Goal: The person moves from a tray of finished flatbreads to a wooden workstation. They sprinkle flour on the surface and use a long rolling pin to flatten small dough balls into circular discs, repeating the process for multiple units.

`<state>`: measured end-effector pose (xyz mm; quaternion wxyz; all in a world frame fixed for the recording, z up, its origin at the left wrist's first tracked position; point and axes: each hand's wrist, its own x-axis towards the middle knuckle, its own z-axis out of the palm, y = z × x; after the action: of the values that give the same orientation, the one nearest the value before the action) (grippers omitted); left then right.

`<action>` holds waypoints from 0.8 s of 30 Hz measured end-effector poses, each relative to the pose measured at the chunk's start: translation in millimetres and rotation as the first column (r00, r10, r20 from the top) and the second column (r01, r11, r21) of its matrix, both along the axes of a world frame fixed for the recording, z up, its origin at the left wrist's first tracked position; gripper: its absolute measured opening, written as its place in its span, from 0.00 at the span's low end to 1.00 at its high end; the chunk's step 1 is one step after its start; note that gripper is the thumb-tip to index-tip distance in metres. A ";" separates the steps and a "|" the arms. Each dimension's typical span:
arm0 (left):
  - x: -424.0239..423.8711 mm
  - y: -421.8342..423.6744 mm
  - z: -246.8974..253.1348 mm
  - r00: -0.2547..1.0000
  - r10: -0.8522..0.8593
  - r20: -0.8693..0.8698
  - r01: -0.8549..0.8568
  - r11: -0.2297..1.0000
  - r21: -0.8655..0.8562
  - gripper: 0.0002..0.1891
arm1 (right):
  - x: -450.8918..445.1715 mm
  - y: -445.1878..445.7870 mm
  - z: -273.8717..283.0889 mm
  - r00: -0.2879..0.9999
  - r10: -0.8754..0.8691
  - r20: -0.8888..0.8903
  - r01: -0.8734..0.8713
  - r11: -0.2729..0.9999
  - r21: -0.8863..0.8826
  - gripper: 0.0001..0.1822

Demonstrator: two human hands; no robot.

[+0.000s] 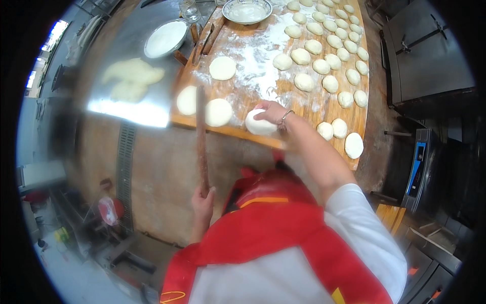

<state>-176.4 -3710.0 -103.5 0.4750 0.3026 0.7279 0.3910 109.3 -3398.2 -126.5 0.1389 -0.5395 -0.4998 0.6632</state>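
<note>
In my left hand [203, 203] is the near end of a long wooden rolling pin [201, 152], whose far end reaches over the left front corner of the floured wooden worktop [243, 79]. With fingers and thumb my right hand [270, 114] grips a flattened dough round [259, 124] at the worktop's front edge. Several rolled dough discs [218, 112] lie left of it, one partly hidden by the pin. Rows of dough balls [303, 82] cover the right side of the wood, and a flatter dough piece [354, 145] sits near its right front corner.
On the steel counter [125, 49] at the left are a bowl of white flour [166, 38], a glass jar [190, 10] and blurred dough [133, 78]. A patterned enamel-like basin [247, 11] stands at the worktop's back. Steel cabinets [433, 53] line the right side.
</note>
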 end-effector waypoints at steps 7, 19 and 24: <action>6.5 16.5 12.9 1.000 -0.005 0.007 0.005 1.000 0.005 0.07 | -25.9 -11.7 44.7 0.981 0.056 0.187 -0.116 0.938 0.326 0.17; 22.5 36.5 15.6 0.997 -0.006 -0.080 -0.002 0.995 -0.098 0.10 | 171.2 -90.4 63.2 0.574 -0.202 0.793 -0.422 0.757 0.499 0.24; 31.7 60.9 14.6 0.999 -0.047 -0.008 0.046 0.997 -0.057 0.11 | 168.0 -87.0 81.5 0.493 0.069 0.867 -0.573 0.776 0.264 0.29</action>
<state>-144.8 -3649.1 -88.8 0.4890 0.3078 0.7337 0.3575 277.3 -3485.2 -45.0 -0.1014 -0.6145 -0.7602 0.1851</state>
